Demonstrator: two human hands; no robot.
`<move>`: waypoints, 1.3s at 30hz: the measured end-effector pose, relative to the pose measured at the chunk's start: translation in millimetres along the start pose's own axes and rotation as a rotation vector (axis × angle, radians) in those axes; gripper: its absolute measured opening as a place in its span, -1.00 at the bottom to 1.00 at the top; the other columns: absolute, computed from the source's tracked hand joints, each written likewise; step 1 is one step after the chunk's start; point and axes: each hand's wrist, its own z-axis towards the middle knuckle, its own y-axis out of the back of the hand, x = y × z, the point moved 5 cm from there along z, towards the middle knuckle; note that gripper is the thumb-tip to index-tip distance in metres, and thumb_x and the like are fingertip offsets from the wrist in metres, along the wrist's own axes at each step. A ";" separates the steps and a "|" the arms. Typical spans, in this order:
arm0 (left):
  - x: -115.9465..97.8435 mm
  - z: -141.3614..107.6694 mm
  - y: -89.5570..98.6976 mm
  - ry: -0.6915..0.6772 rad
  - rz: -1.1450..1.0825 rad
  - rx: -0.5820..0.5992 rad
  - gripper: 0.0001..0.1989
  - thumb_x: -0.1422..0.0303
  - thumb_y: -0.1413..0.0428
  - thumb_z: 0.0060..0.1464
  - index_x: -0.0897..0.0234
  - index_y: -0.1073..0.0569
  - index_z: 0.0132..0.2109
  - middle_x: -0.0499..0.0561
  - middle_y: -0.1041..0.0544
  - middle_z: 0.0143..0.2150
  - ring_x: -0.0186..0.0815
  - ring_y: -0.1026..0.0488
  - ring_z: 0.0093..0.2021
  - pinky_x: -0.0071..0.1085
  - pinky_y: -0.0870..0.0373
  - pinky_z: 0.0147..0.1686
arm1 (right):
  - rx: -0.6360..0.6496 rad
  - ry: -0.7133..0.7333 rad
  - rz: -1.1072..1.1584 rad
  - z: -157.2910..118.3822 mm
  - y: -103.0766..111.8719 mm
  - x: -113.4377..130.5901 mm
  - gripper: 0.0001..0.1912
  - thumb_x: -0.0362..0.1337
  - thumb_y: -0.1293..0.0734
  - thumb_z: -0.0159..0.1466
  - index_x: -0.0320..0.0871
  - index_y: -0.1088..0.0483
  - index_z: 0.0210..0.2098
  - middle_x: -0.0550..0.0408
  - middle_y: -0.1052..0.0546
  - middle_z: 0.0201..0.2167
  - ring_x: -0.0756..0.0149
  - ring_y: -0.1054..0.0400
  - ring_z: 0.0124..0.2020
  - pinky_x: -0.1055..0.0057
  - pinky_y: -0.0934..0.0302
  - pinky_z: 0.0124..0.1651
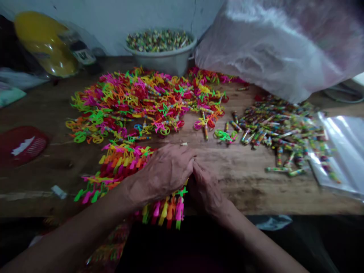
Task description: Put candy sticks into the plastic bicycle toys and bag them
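Head view: fingers (188,161) meet at the right side of the laid-out rows (122,161)

The left hand (167,167) reaches in over the rows with its back turned up, and the right hand (207,185) comes to meet it, so that the two touch at the fingertips. Both sets of fingers look curled inward and drawn close. Whether they pinch a piece I cannot tell; the hands themselves hide the spot, and the picture is blurred.

The rows of bright plastic pieces lie beneath and to the left of the left fingers, with one group (167,210) on the near side of them, at the table's edge. Just beyond the fingers a small pale scrap (184,144) lies on the table (241,189). Farther beyond is a loose, tangled heap (148,98) of similar coloured pieces, and behind that a basin (159,60) full of small items. Off to the right of the fingers, well apart, are scattered little tubes (273,129) beside a clear plastic bag (341,151).

The step in hand appears to be close finger work at the rows' right side, perhaps setting or straightening a piece. As I judge it, the next move calls for steady, light fingers that part without knocking the neighbouring pieces askew.
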 end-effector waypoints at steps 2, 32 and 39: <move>-0.8 -0.5 0.8 0.017 -0.021 -0.029 -0.70 0.42 0.15 0.22 0.33 -0.43 -0.05 0.09 -0.51 -0.12 -0.16 -0.42 -0.06 -0.15 -0.34 -0.01 | 0.065 0.016 0.092 2.6 8.5 -2.6 -0.86 -0.42 -0.16 0.27 -0.15 -0.32 -0.25 0.02 -0.47 -0.30 0.31 -0.35 -0.29 0.42 -0.25 -0.24; 2.1 -5.9 34.9 0.162 0.137 -0.269 -0.57 0.30 0.12 0.25 0.37 -0.26 0.21 0.13 -0.32 0.22 -0.13 -0.18 0.26 -0.08 -0.07 0.24 | -0.008 0.007 -0.185 -28.8 63.4 -7.0 -0.91 -0.34 -0.28 0.24 -0.18 -0.38 -0.24 0.08 -0.49 -0.39 0.36 -0.38 -0.40 0.47 -0.21 -0.35; -15.9 -32.1 12.2 0.219 0.221 -0.140 -0.50 0.30 0.19 0.28 0.44 -0.14 0.28 0.15 -0.06 0.36 -0.12 0.03 0.36 -0.05 0.10 0.31 | -0.100 -0.081 0.122 -48.3 30.2 5.6 -0.93 -0.39 -0.25 0.24 -0.14 -0.31 -0.38 0.17 -0.38 -0.51 0.43 -0.25 -0.52 0.50 -0.17 -0.45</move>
